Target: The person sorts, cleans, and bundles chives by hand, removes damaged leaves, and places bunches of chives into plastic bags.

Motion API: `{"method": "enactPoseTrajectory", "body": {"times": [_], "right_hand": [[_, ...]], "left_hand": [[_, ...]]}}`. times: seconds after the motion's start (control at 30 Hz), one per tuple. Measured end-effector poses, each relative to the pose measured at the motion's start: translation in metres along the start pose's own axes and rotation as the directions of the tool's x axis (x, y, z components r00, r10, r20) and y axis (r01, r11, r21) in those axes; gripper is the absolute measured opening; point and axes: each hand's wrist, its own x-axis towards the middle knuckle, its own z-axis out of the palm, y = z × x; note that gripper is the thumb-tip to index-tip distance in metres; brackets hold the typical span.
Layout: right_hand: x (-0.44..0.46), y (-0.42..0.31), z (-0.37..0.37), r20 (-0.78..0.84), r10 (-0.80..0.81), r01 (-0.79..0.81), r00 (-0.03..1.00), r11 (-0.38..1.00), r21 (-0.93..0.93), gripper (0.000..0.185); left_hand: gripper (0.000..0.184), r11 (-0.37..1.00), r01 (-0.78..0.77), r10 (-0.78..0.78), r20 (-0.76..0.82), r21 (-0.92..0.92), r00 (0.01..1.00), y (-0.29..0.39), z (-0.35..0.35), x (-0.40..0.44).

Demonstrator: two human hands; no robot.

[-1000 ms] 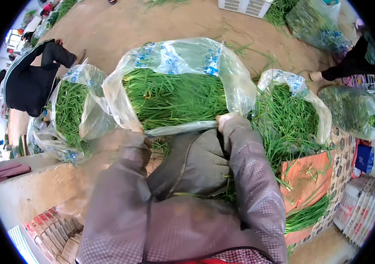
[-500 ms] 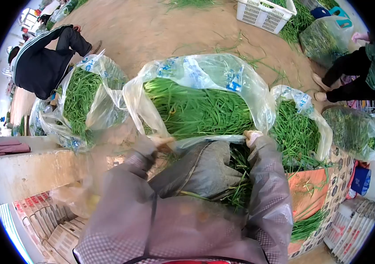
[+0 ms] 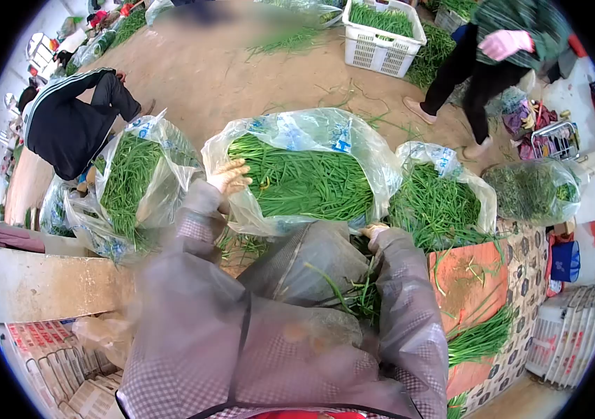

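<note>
A clear plastic bag (image 3: 290, 126) with blue print lies open before my knees, filled with long green stalks (image 3: 311, 183). At its left side, my left hand (image 3: 231, 177) rests against the plastic with its fingers spread. My right hand (image 3: 375, 230) is closed on the bag's near right edge. Loose stalks (image 3: 364, 297) lie beside my right leg. To the right stands another open bag of stalks (image 3: 440, 202), close to the middle bag.
A person in dark clothes (image 3: 67, 129) sits at the left by a bag of greens (image 3: 129, 174). Another person (image 3: 479, 84) stands at the upper right. A white crate (image 3: 381, 56) holds greens. An orange board (image 3: 472, 286) lies at the right.
My left hand has moved up from the near left edge to the bag's left side, its fingers now spread. The person at the right has stepped inward.
</note>
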Motion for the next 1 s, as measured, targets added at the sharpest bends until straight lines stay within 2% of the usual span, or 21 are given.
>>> {"method": "enactPoseTrajectory", "body": {"times": [0.07,0.17,0.23,0.3,0.37,0.4,0.43,0.5,0.53,0.57,0.63,0.67,0.7,0.73,0.77,0.8,0.83,0.87,0.9,0.97,1.0], "right_hand": [[-0.012,-0.013,0.007,-0.026,0.039,-0.038,0.999,0.999,0.023,0.067],[-0.022,-0.031,-0.002,0.065,0.027,-0.027,0.998,1.000,-0.007,0.065],[-0.036,-0.038,-0.012,0.016,0.069,-0.067,0.998,0.994,-0.085,0.065],[-0.039,-0.037,-0.031,0.076,0.092,-0.095,0.993,0.995,0.031,0.065],[-0.035,-0.037,-0.037,0.160,0.095,-0.120,0.983,0.980,0.157,0.064],[-0.029,-0.033,-0.041,0.199,0.095,-0.138,0.975,0.966,0.218,0.064],[-0.019,-0.021,-0.044,0.007,0.132,-0.130,0.991,0.957,0.258,0.059],[0.025,-0.014,-0.061,-0.304,0.165,-0.044,0.938,0.929,0.368,0.043],[0.036,-0.027,-0.084,-0.300,0.114,0.014,0.947,0.919,0.393,0.038],[0.025,-0.064,-0.129,-0.190,0.115,-0.022,0.975,0.902,0.431,0.037],[0.079,-0.077,-0.147,-0.244,-0.084,0.163,0.966,0.930,0.328,0.038],[0.093,-0.094,-0.165,-0.199,-0.043,0.104,0.979,0.946,0.307,0.035],[0.122,-0.092,-0.165,-0.340,-0.148,0.231,0.929,0.948,0.219,0.033],[0.135,-0.097,-0.179,-0.358,-0.163,0.252,0.919,0.943,0.219,0.029],[0.147,-0.103,-0.196,-0.315,-0.094,0.177,0.944,0.953,0.246,0.030],[0.154,-0.106,-0.209,-0.388,-0.051,0.145,0.920,0.965,0.217,0.033],[0.164,-0.101,-0.216,-0.506,-0.081,0.241,0.859,0.935,0.259,0.037],[0.184,-0.094,-0.220,-0.587,-0.019,0.212,0.810,0.941,0.262,0.040],[0.191,-0.095,-0.239,-0.538,0.044,0.140,0.842,0.945,0.295,0.046],[0.192,-0.092,-0.261,-0.708,-0.040,0.299,0.705,0.922,0.245,0.057],[0.193,-0.093,-0.267,-0.703,-0.043,0.301,0.710,0.920,0.249,0.057]], "left_hand": [[0.053,0.984,0.145,-0.150,-0.044,-0.101,0.988,-0.009,0.014,-0.008],[0.061,0.979,0.144,-0.156,-0.079,-0.144,0.985,-0.018,0.011,-0.003],[0.066,0.978,0.120,-0.137,-0.094,-0.171,0.986,-0.010,0.014,0.009],[0.073,0.931,0.149,-0.181,-0.066,-0.335,0.981,-0.009,0.010,0.029],[0.076,0.886,0.095,-0.123,-0.031,-0.454,0.992,-0.014,-0.005,0.046],[0.078,0.891,-0.031,-0.005,-0.079,-0.453,0.997,-0.013,-0.008,0.052],[0.080,0.883,-0.158,0.114,-0.126,-0.443,0.986,-0.006,-0.007,0.056],[0.081,0.897,-0.244,0.171,-0.219,-0.369,0.961,-0.002,-0.011,0.059],[0.083,0.889,-0.332,0.248,-0.275,-0.317,0.929,-0.002,-0.017,0.061],[0.085,0.873,-0.414,0.324,-0.326,-0.259,0.888,-0.002,-0.020,0.061],[0.077,0.888,-0.426,0.351,-0.342,-0.175,0.872,0.022,0.001,0.035],[0.071,0.810,-0.388,0.526,-0.251,0.439,0.813,0.047,0.024,0.013],[0.067,0.704,-0.166,0.440,-0.241,0.690,0.865,0.059,0.026,0.011],[0.063,0.431,0.061,0.349,-0.228,0.900,0.909,0.070,0.028,0.009],[0.059,0.113,0.190,0.255,-0.213,0.975,0.943,0.082,0.031,0.007],[0.060,0.604,0.063,0.355,-0.339,0.794,0.871,0.080,0.033,0.016],[0.061,0.785,-0.030,0.364,-0.423,0.618,0.830,0.076,0.023,0.029],[0.062,0.897,-0.160,0.370,-0.503,0.411,0.781,0.073,0.013,0.041],[0.061,0.848,-0.175,0.445,-0.491,0.500,0.749,0.058,-0.010,0.057],[0.061,0.790,-0.176,0.511,-0.472,0.587,0.719,0.056,-0.022,0.064],[0.060,0.409,-0.068,0.710,-0.270,0.910,0.651,0.069,-0.011,0.054]]}}
